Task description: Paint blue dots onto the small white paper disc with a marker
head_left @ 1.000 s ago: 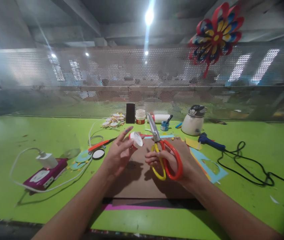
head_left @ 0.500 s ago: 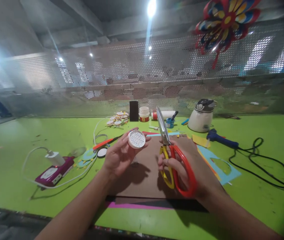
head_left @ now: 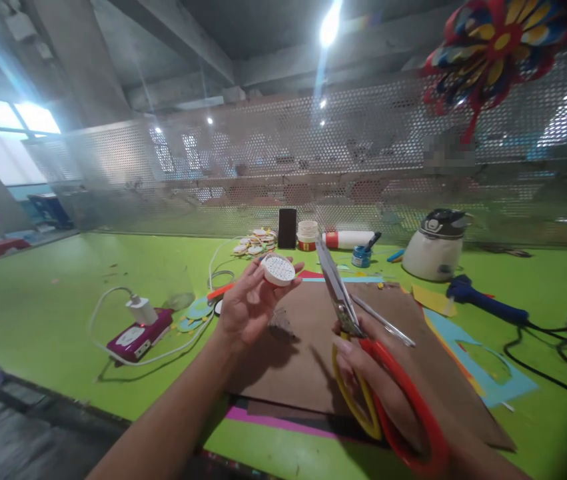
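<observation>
A small round white piece with a speckled pattern on its face rests in the fingers of my left hand, which are closed about its rim. My right hand grips a pair of scissors with one red and one yellow handle; the blades point up and away from me. Both hands are above a brown board. Beneath them lie a dark, small wedge-shaped scrap and a thin silvery rod.
A purple power strip with a white charger stands at left. Behind are a phone, jars, a blue pot and a white kettle. A blue glue gun and cut blue paper lie right.
My view has swung left, so the table things appear further right. The scissors have come nearer and lower, and the round piece tilts flatter. The silvery rod now shows on the board.
</observation>
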{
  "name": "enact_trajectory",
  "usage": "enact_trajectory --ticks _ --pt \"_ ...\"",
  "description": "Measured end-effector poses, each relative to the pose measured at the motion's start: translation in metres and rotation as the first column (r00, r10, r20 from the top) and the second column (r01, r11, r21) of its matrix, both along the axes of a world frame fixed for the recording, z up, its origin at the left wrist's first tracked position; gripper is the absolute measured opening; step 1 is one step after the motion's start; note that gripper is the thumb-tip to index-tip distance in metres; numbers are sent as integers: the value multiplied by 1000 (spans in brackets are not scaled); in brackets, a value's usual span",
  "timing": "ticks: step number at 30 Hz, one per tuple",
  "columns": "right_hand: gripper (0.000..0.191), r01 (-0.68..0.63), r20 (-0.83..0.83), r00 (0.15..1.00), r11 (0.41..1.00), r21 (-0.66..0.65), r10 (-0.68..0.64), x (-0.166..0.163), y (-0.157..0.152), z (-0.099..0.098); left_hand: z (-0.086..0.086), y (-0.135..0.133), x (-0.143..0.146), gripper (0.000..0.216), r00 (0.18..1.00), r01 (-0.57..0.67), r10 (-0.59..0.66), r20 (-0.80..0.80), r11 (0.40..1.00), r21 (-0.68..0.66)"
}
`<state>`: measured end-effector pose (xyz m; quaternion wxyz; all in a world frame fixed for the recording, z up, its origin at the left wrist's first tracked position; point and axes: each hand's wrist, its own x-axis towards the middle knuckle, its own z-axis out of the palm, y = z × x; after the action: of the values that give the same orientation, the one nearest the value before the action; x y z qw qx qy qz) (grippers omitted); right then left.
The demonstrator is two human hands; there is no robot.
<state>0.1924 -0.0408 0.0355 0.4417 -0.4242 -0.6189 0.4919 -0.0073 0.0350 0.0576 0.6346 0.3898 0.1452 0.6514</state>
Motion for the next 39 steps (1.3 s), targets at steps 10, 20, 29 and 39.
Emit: enact_trajectory --ticks 10,20,29,39 --pt "43 60 99 993 993 106 -70 -8 -12 1 0 4 -2 24 995 -84 85 47 996 -32" --pt "56 -12 89 996 995 103 3 -12 -11 -5 2 3 -1 46 997 -81 81 -9 996 -30" --pt "48 8 93 995 993 121 -19 -15 -13 -8 4 1 -5 51 996 -56 61 -70 996 73" --pt "35 58 244 959 946 319 -142 -8 -6 -18 7 -2 -8 48 991 -31 47 -124 992 124"
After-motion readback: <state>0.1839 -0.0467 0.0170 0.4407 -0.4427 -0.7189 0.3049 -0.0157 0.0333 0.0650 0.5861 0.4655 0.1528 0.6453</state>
